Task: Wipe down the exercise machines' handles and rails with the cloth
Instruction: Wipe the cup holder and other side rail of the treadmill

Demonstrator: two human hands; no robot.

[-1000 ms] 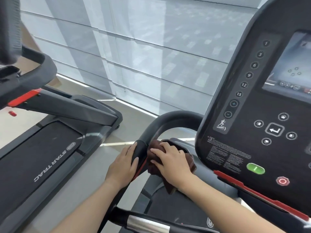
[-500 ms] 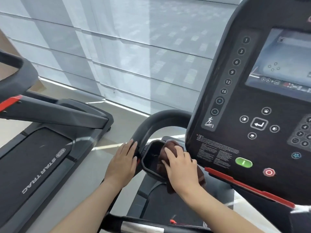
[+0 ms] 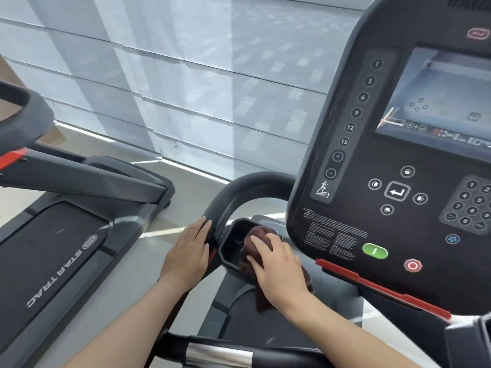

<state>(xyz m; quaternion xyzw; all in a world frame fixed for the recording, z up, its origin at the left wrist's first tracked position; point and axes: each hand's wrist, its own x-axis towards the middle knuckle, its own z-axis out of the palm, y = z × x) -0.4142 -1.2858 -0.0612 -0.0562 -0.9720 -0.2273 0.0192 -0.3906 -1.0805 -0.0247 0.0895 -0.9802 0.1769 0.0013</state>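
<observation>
Your right hand (image 3: 279,272) presses the cloth (image 3: 255,243), fingers spread; your left hand (image 3: 186,256) lies flat, empty, on the handle (image 3: 231,192). Work round the cup holder (image 3: 231,251) rim.

Pale translucent blinds (image 3: 202,83) cover a wide window wall, daylight glowing through in horizontal bands. A bright strip of light lies along their foot on the smooth grey floor (image 3: 186,181). A tan wall (image 3: 5,73) shows at far left.
</observation>
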